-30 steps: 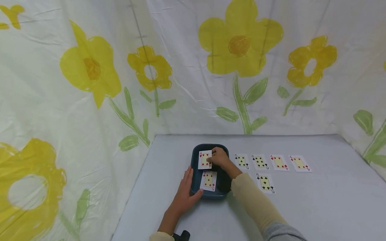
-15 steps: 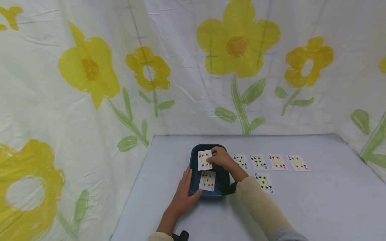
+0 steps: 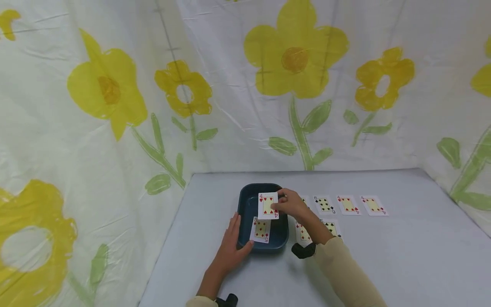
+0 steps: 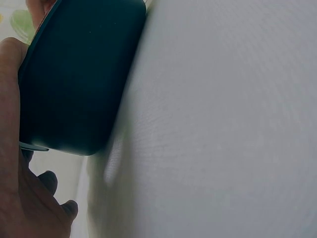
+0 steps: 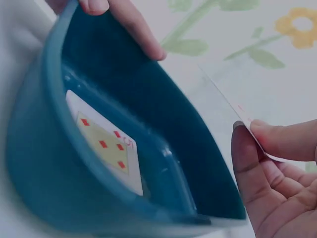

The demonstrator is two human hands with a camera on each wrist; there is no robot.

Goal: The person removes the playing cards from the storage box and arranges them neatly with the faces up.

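In the head view my right hand point(image 3: 294, 205) pinches a four of hearts playing card point(image 3: 266, 205) by its right edge, between thumb and fingers. The card is held face up over the dark blue tray point(image 3: 280, 236). Seen from the right wrist, this card point(image 5: 225, 96) is nearly edge-on, above the tray's rim. A five of diamonds point(image 3: 261, 232) lies inside the tray; the held card overlaps its top in the head view. My left hand point(image 3: 228, 248) rests against the tray's left side, fingers straight along the wall and thumb at the near rim.
Right of the tray, face-up cards lie in two rows on the white table point(image 3: 383, 260): a six of spades point(image 3: 324, 205), a red four point(image 3: 348, 205), a four of diamonds point(image 3: 374, 206) and others partly behind my right arm. A flower-patterned sheet point(image 3: 230, 140) hangs behind.
My right hand has moved right across the tray with the four of hearts. A red diamonds card beside the forearm has come into sight. The left hand stays at the tray.
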